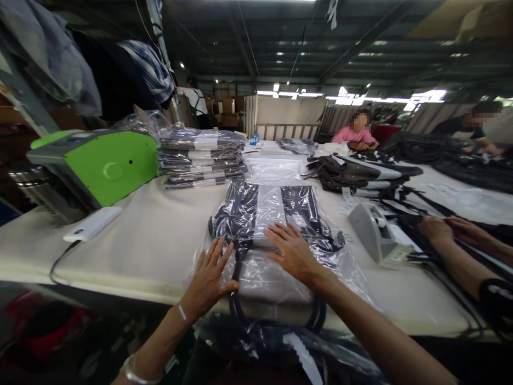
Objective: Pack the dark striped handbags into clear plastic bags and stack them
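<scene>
A clear plastic bag (272, 214) holding a folded black and grey item lies on the cream table (152, 240) in front of me. My left hand (210, 278) lies flat on the bag's near left corner, fingers spread. My right hand (294, 251) presses flat on the bag's middle, fingers stretched forward. Black straps (236, 299) run from the bag over the table's front edge.
A stack of bagged items (202, 158) stands at the back left beside a green machine (100, 166). A white power bank (93, 223) lies near it. A tape dispenser (377, 235) sits to the right. Another person's hands (449, 230) work at the right; two people sit further back.
</scene>
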The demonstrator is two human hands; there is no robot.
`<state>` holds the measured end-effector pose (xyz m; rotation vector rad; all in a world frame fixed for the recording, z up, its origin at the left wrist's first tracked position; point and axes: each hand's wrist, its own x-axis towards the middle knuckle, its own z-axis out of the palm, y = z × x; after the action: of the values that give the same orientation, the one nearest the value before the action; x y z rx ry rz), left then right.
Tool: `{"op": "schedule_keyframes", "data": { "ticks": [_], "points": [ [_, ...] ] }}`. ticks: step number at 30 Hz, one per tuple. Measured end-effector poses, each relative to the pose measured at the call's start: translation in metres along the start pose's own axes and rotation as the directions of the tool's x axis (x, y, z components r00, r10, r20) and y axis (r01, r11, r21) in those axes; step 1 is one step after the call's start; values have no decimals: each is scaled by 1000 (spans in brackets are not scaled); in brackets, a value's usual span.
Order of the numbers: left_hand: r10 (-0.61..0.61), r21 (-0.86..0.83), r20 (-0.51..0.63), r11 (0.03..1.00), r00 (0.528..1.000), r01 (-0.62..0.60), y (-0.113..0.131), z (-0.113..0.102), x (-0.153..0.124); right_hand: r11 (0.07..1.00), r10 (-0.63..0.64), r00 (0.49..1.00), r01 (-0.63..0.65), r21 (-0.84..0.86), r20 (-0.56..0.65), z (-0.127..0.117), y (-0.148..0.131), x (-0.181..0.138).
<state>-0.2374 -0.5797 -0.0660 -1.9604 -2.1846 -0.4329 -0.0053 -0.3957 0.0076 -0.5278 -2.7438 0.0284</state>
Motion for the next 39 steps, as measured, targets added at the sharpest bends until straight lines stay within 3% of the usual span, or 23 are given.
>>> {"op": "schedule_keyframes", "data": {
  "ticks": [3, 7, 12, 17, 22, 26, 29, 32, 34, 39],
  "points": [
    [-13, 51, -35, 999, 999, 15, -6, 9, 0, 997, -13, 999, 16, -79, 31, 29, -1, 27],
    [52, 107, -65, 993, 997, -45, -15, 23, 0, 989, 53, 999, -51, -138, 11, 67, 8, 40],
    [74, 134, -52, 989, 996, -66, -16, 24, 3, 982, 121, 992, -124, -140, -29, 85, 14, 48],
    [97, 133, -16, 987, 995, -94, -23, 16, 3, 990, 128, 989, -124, -62, 72, 67, 11, 40],
    [157, 62, -88, 986, 984, -152, -24, 5, -10, 973, 120, 967, -159, 169, 224, 10, 11, -19],
    [239, -78, -267, 960, 934, -268, 8, -23, -33, 900, 195, 970, -235, 367, 143, -45, 2, -95],
    [346, -117, -315, 910, 884, -398, 50, -39, -46, 923, 112, 982, -159, 351, 150, -63, -17, -142],
    [493, -76, -235, 850, 838, -522, 89, -34, -41, 971, 0, 992, -29, 236, 123, -52, -39, -161],
    [519, -58, -158, 844, 840, -533, 105, -20, -31, 987, -48, 998, 42, 154, 34, -36, -51, -158],
    [521, -62, -92, 848, 849, -527, 120, 15, -14, 983, -127, 983, 143, 115, -135, -11, -62, -134]
  ]
}}
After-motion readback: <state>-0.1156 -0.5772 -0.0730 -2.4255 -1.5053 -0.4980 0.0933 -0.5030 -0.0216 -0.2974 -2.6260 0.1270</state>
